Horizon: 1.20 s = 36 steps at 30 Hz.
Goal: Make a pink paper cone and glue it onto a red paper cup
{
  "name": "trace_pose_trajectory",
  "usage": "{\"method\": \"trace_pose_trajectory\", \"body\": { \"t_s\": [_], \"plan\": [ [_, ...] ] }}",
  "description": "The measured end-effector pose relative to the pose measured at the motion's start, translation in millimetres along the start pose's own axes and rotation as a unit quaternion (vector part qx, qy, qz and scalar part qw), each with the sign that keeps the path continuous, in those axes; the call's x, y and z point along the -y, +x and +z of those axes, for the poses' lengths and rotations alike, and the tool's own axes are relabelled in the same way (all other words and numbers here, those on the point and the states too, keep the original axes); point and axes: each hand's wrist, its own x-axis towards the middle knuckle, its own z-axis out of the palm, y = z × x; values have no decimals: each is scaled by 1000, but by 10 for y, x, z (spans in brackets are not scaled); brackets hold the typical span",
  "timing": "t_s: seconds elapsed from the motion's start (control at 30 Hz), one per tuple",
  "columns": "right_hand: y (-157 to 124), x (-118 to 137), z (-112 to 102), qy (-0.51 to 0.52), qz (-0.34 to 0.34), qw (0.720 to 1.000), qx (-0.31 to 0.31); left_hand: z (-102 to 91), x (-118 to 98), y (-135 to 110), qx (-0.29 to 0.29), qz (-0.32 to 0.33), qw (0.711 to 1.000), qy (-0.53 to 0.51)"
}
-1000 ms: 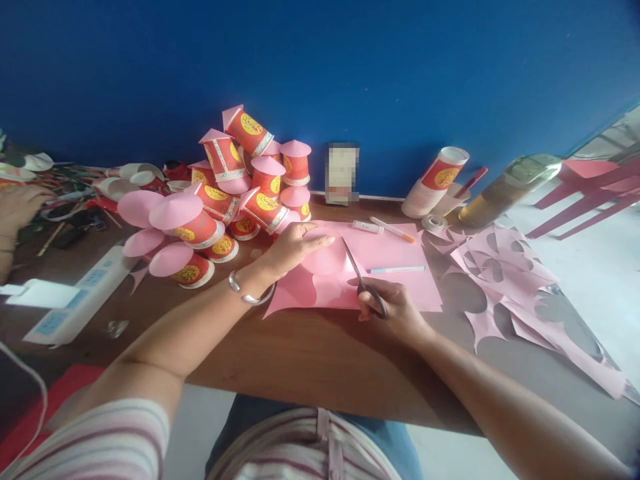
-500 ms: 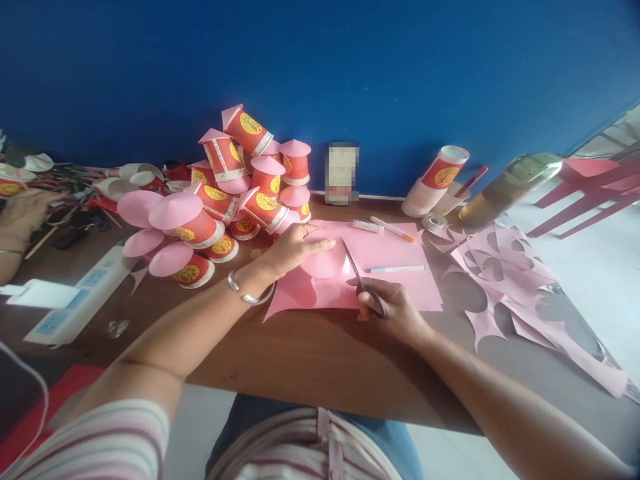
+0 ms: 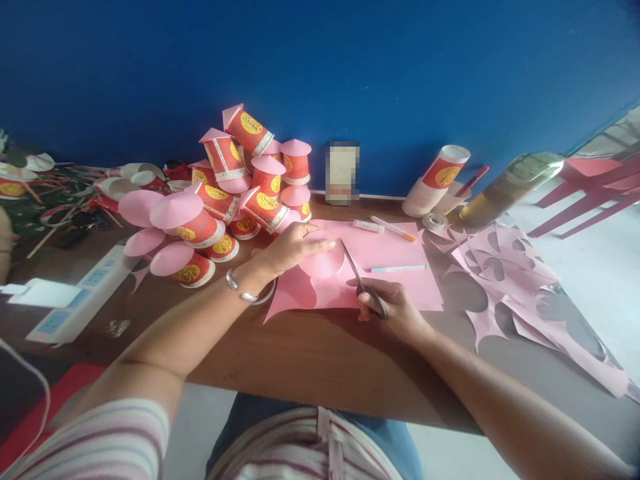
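Note:
My right hand (image 3: 393, 308) grips the handles of dark scissors (image 3: 361, 277), whose blades point up and left into a pink paper sheet (image 3: 395, 257) on the brown table (image 3: 310, 353). My left hand (image 3: 293, 245) pinches a round pink piece (image 3: 323, 261) cut in that sheet, fingers pressed on its upper edge. A silver bangle sits on my left wrist. The blade tips end beside the round piece's right edge.
A heap of red paper cups with pink cone lids (image 3: 235, 193) lies just left of my left hand. Pens (image 3: 395, 229) and a glue stick (image 3: 367, 226) rest on the sheet. Stacked cups (image 3: 435, 181), tape roll (image 3: 433, 221), bottle (image 3: 510, 185), pink offcuts (image 3: 505, 280) at right. Power strip (image 3: 75, 297) at left.
My hands and the scissors have hardly moved. Another person's hand at the far left edge has drawn back almost out of view.

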Motion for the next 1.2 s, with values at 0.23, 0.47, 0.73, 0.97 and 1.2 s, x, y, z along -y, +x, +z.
{"method": "trace_pose_trajectory", "body": {
  "t_s": [0.23, 0.47, 0.73, 0.97, 1.2],
  "plan": [
    [-19, -14, -4, 3, -1, 1000, 3, -17, -3, 12, 11, 4, 1000, -5],
    [-11, -10, 5, 1, 0, 1000, 3, -34, -7, 5, 39, 6, 999, -6],
    [-20, -3, 3, 8, -2, 1000, 3, -22, -56, -6, 39, 8, 999, 10],
    [-35, -1, 21, 10, 8, 1000, -9, -28, -63, -3, 43, 0, 999, 3],
    [-5, -62, -9, 12, -12, 999, -42, -38, -71, -16, 24, -8, 1000, -18]
  ]
}}
